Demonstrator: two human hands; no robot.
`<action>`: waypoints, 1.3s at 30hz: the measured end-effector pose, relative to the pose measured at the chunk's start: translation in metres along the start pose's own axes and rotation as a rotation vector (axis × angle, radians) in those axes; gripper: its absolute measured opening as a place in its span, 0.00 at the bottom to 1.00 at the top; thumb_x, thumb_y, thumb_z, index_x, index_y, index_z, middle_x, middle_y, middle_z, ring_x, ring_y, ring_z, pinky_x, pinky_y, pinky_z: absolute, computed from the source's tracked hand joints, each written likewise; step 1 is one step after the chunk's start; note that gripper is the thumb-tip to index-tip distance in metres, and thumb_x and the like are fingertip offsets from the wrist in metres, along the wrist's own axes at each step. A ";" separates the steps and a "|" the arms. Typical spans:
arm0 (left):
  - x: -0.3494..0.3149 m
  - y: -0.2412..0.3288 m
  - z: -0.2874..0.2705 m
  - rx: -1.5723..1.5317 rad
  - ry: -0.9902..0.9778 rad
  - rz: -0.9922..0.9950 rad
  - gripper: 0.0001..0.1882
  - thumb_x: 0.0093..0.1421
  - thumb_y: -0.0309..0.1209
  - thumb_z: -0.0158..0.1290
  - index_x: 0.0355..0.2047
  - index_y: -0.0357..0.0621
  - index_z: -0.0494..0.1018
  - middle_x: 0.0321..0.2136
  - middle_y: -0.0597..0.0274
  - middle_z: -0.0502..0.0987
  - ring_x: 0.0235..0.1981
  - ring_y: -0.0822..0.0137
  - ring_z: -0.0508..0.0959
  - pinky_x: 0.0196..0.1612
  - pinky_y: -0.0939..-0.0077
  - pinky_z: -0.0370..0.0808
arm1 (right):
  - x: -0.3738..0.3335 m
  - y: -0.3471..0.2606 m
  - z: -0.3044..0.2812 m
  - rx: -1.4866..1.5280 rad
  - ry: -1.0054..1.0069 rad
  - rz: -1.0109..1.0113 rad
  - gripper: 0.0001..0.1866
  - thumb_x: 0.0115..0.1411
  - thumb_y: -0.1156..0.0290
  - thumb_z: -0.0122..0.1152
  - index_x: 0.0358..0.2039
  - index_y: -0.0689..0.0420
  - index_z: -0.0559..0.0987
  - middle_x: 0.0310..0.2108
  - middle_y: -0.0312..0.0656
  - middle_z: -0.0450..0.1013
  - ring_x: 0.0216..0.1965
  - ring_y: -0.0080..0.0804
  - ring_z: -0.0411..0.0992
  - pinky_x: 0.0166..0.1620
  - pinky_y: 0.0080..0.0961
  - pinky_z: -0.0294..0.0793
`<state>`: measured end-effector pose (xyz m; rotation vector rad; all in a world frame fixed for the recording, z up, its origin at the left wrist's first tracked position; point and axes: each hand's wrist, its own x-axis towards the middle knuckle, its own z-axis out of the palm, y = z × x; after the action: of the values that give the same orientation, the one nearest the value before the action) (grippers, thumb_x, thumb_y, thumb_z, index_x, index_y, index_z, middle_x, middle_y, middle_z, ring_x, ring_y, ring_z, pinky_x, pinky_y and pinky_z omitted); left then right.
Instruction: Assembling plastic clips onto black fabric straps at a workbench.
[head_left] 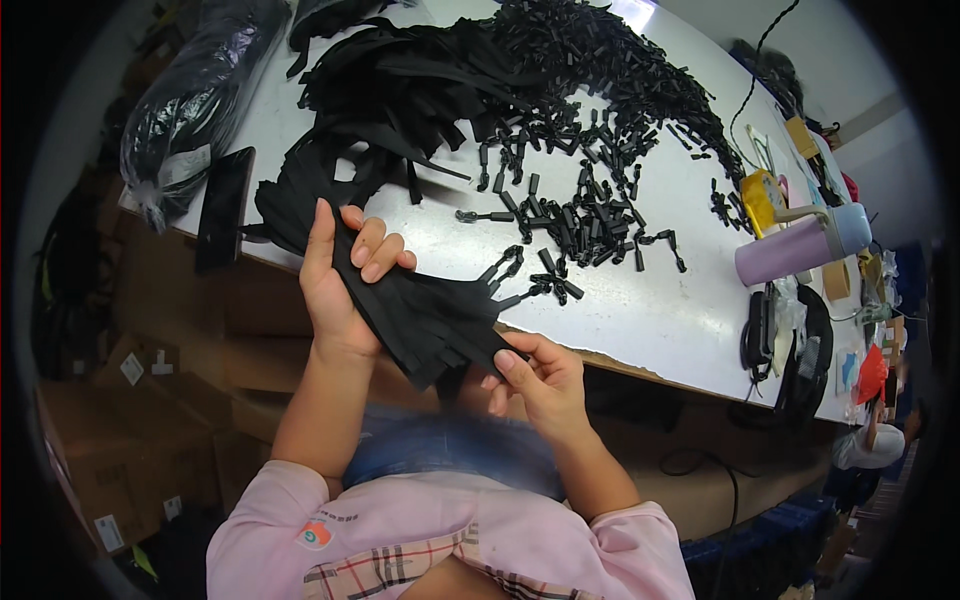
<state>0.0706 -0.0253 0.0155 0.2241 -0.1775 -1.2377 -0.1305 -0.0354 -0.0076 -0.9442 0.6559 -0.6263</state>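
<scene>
A thick bundle of black fabric strips [410,310] lies across my left hand [345,270], whose fingers are wrapped round it with the thumb pointing up. The strips fan out toward the lower right. At that end my right hand [538,382] pinches the edge of the strips between thumb and fingers. Just beyond the bundle, on the white table [440,230], several small black zipper pulls [545,280] lie loose near the front edge. More of them form a small heap [590,220] farther off.
A larger pile of black strips [400,80] and a mass of black pulls [610,50] cover the table's far side. A plastic-wrapped black bundle [195,100] and a dark flat object [224,205] lie left. A purple bottle [785,255] lies right; cardboard boxes [130,450] stand below left.
</scene>
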 end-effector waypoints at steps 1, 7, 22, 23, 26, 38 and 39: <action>0.000 0.000 0.000 0.004 0.022 0.014 0.14 0.58 0.41 0.37 0.22 0.47 0.64 0.11 0.70 0.55 0.13 0.76 0.58 0.29 0.77 0.66 | 0.000 0.000 0.000 0.008 0.008 -0.004 0.11 0.54 0.76 0.48 0.38 0.66 0.67 0.20 0.45 0.70 0.14 0.23 0.67 0.18 0.15 0.68; 0.000 0.006 0.000 -0.021 0.053 0.016 0.15 0.58 0.41 0.38 0.19 0.47 0.62 0.10 0.70 0.55 0.13 0.76 0.57 0.29 0.77 0.66 | -0.001 -0.001 -0.003 0.092 0.007 -0.004 0.10 0.54 0.77 0.48 0.37 0.66 0.68 0.20 0.46 0.70 0.14 0.24 0.67 0.17 0.17 0.68; -0.010 0.019 0.022 0.131 0.004 0.259 0.16 0.58 0.37 0.36 0.15 0.47 0.58 0.10 0.71 0.53 0.11 0.76 0.54 0.29 0.77 0.68 | -0.028 -0.022 -0.002 0.115 0.062 -0.135 0.08 0.52 0.79 0.47 0.34 0.68 0.70 0.17 0.47 0.69 0.11 0.24 0.65 0.15 0.15 0.66; -0.009 0.031 0.022 0.167 0.007 0.331 0.17 0.59 0.37 0.36 0.14 0.48 0.58 0.09 0.71 0.53 0.11 0.77 0.53 0.28 0.78 0.67 | -0.031 -0.025 -0.005 0.135 0.128 -0.144 0.08 0.52 0.80 0.48 0.33 0.68 0.70 0.16 0.46 0.69 0.10 0.24 0.65 0.14 0.15 0.66; -0.005 0.051 0.026 0.105 -0.015 0.296 0.16 0.59 0.38 0.36 0.16 0.47 0.58 0.11 0.70 0.54 0.12 0.76 0.56 0.30 0.76 0.69 | -0.038 -0.041 -0.027 -0.070 0.246 -0.231 0.07 0.49 0.79 0.50 0.30 0.68 0.72 0.15 0.42 0.69 0.09 0.23 0.64 0.14 0.14 0.64; -0.019 -0.034 0.014 0.691 -0.382 -0.590 0.26 0.40 0.45 0.59 0.33 0.40 0.66 0.24 0.68 0.65 0.23 0.78 0.67 0.25 0.83 0.68 | 0.010 -0.120 0.009 -0.995 -0.559 -0.615 0.03 0.44 0.80 0.52 0.23 0.62 0.72 0.15 0.41 0.66 0.17 0.33 0.66 0.19 0.22 0.63; -0.021 -0.038 0.016 0.718 -0.377 -0.595 0.28 0.38 0.45 0.61 0.35 0.40 0.66 0.26 0.67 0.65 0.25 0.77 0.67 0.27 0.82 0.68 | 0.018 -0.111 0.004 -1.025 -0.425 -0.621 0.04 0.44 0.80 0.52 0.24 0.62 0.72 0.15 0.40 0.65 0.17 0.32 0.66 0.21 0.21 0.64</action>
<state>0.0252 -0.0186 0.0210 0.6993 -0.9410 -1.7645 -0.1376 -0.0961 0.0868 -2.2202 0.2525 -0.5841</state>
